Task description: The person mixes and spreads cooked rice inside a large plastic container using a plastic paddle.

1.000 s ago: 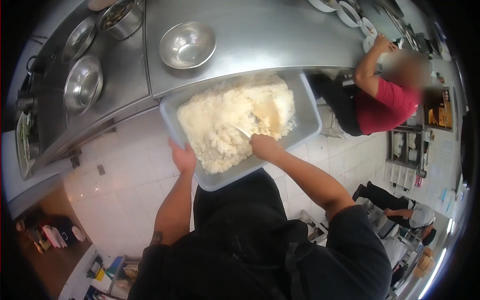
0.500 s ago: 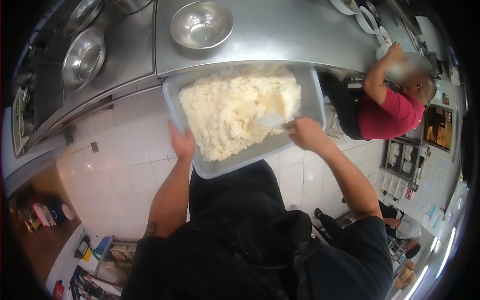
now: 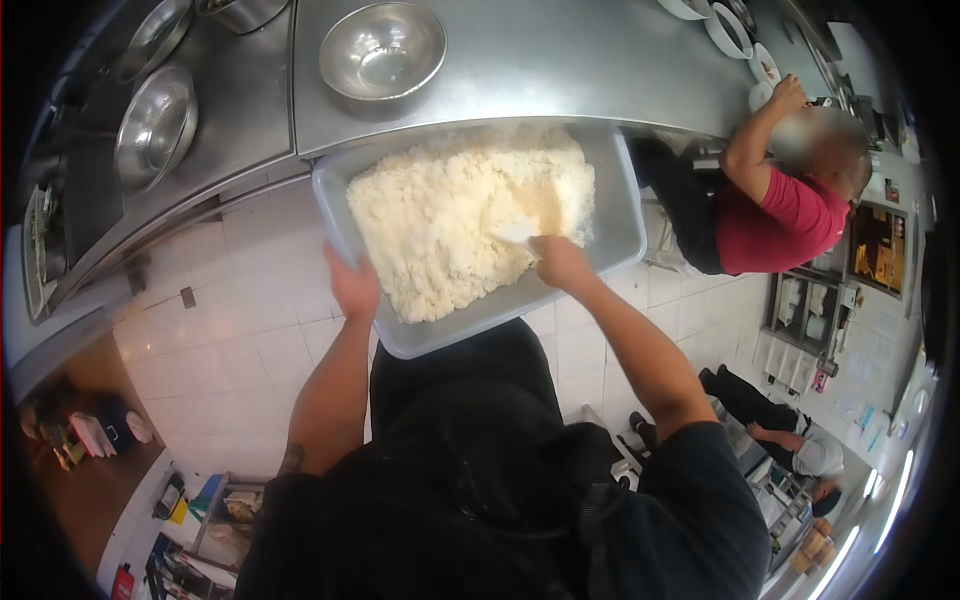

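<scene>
A wide bluish-grey plastic tub (image 3: 445,338) holds a large mound of steaming white rice (image 3: 430,220). Its far side reaches the counter edge and its near side rests by my body. My left hand (image 3: 353,285) is closed around the tub's left wall, thumb on the inner side. In my right hand (image 3: 562,263) is a white rice paddle (image 3: 515,233), gripped by its handle. The paddle's blade touches the rice right of the mound's middle, beside a scooped hollow. The handle is mostly hidden in my fingers.
A metal bowl (image 3: 383,52) stands on the steel counter (image 3: 540,60) beyond the tub. Perforated metal bowls (image 3: 156,130) sit on the left counter. A person in a red shirt (image 3: 790,225) works at the right, near white bowls (image 3: 728,30). Another person (image 3: 790,440) is farther back.
My right hand and the paddle have moved left, farther into the rice. My left hand stays on the tub's left wall. The view has shifted slightly.
</scene>
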`<action>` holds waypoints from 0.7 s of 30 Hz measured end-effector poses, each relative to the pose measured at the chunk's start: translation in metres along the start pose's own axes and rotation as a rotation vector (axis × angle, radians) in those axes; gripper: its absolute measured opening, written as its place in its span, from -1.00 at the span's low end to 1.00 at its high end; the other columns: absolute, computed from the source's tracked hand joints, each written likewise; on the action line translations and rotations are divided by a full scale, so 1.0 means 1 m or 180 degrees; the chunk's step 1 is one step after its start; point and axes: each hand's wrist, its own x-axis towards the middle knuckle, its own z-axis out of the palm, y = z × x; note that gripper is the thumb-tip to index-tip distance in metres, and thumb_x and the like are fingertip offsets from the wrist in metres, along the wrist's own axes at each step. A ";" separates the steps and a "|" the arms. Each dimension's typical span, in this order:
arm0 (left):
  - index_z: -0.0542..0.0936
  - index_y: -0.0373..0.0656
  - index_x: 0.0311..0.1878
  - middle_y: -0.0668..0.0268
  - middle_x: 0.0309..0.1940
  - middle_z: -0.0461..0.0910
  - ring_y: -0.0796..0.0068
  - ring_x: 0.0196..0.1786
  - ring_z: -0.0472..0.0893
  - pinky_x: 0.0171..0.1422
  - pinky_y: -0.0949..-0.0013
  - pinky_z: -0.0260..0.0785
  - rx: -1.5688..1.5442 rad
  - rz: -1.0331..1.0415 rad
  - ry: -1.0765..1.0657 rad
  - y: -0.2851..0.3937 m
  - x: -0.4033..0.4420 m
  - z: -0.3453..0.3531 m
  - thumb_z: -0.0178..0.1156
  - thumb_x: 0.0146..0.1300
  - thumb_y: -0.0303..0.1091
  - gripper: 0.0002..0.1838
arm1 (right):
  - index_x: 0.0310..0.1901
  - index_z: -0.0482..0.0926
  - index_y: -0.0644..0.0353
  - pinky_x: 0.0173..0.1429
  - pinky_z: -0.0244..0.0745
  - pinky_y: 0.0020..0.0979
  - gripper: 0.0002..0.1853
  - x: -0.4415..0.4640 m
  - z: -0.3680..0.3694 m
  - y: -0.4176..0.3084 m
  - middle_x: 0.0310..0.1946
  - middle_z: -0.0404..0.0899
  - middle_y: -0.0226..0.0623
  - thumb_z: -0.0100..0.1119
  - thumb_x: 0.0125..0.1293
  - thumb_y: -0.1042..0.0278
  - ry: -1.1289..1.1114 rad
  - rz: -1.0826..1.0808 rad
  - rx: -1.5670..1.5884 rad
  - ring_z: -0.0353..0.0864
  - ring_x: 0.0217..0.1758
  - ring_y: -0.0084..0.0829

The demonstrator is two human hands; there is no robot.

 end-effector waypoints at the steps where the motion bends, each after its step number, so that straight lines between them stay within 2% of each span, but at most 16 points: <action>1: 0.07 -0.16 0.53 -0.26 -0.01 0.63 -0.29 0.03 0.64 0.12 -0.08 0.49 -0.0002 0.0002 -0.0013 -0.002 0.001 0.000 0.20 0.28 -0.34 -0.20 | 0.16 0.68 -0.03 0.23 0.56 -0.15 -0.52 -0.006 -0.012 0.011 0.03 0.69 -0.03 0.18 0.17 0.46 -0.0100 -0.0096 -0.0161 0.69 0.11 -0.05; 3: 0.07 -0.18 0.53 -0.25 -0.01 0.63 -0.29 0.03 0.64 0.12 -0.08 0.49 -0.0123 0.0013 -0.0037 -0.007 -0.002 0.003 0.19 0.27 -0.33 -0.20 | 0.16 0.68 -0.01 0.22 0.57 -0.15 -0.53 -0.023 -0.042 0.019 0.02 0.69 -0.04 0.19 0.16 0.46 -0.0230 -0.0166 -0.0337 0.69 0.11 -0.05; 5: 0.08 -0.19 0.53 -0.25 -0.02 0.64 -0.28 0.03 0.64 0.12 -0.07 0.49 -0.0118 -0.0080 -0.0074 0.000 -0.003 0.000 0.20 0.27 -0.33 -0.20 | 0.12 0.68 0.07 0.19 0.59 -0.15 -0.57 -0.033 -0.087 0.002 0.01 0.70 -0.04 0.19 0.16 0.45 -0.0712 0.0030 -0.0724 0.69 0.11 -0.06; 9: 0.10 -0.21 0.53 -0.24 0.01 0.63 -0.25 0.05 0.64 0.14 -0.05 0.49 -0.0052 -0.0111 -0.0083 0.004 -0.001 -0.003 0.20 0.27 -0.32 -0.21 | 0.05 0.67 0.13 0.16 0.60 -0.15 -0.63 -0.004 -0.032 -0.024 -0.01 0.70 -0.02 0.20 0.17 0.45 -0.0713 -0.0008 -0.0830 0.69 0.10 -0.04; 11: 0.10 -0.21 0.53 -0.25 0.02 0.62 -0.25 0.06 0.64 0.16 -0.04 0.48 -0.0066 -0.0075 -0.0041 0.002 -0.001 -0.003 0.20 0.27 -0.32 -0.21 | 0.00 0.64 0.17 0.15 0.60 -0.12 -0.68 0.011 0.010 -0.022 -0.04 0.69 0.03 0.21 0.18 0.45 -0.0592 0.0249 -0.0724 0.68 0.10 0.00; 15: 0.10 -0.21 0.53 -0.26 0.06 0.60 -0.24 0.09 0.63 0.19 -0.03 0.47 -0.0227 -0.0140 -0.0124 0.009 -0.003 -0.007 0.20 0.28 -0.32 -0.21 | -0.01 0.62 0.17 0.18 0.59 -0.08 -0.70 -0.021 0.038 0.005 -0.05 0.69 0.03 0.20 0.20 0.45 -0.0396 -0.0032 -0.0620 0.68 0.10 0.02; 17: 0.09 -0.21 0.53 -0.26 0.06 0.61 -0.24 0.09 0.63 0.19 -0.04 0.47 -0.0143 -0.0082 -0.0022 -0.002 0.000 0.002 0.20 0.28 -0.32 -0.21 | -0.01 0.63 0.16 0.18 0.57 -0.08 -0.68 -0.039 0.025 -0.004 -0.06 0.70 0.02 0.20 0.17 0.47 -0.0489 -0.0068 -0.0804 0.69 0.07 0.00; 21: 0.10 -0.17 0.53 -0.25 0.05 0.61 -0.25 0.09 0.62 0.19 -0.08 0.45 0.0001 -0.0005 -0.0011 -0.007 -0.003 0.003 0.20 0.28 -0.34 -0.21 | -0.01 0.65 0.15 0.17 0.59 -0.10 -0.70 -0.050 -0.052 -0.006 -0.06 0.70 0.03 0.20 0.19 0.46 -0.0587 -0.0390 -0.0922 0.70 0.06 0.01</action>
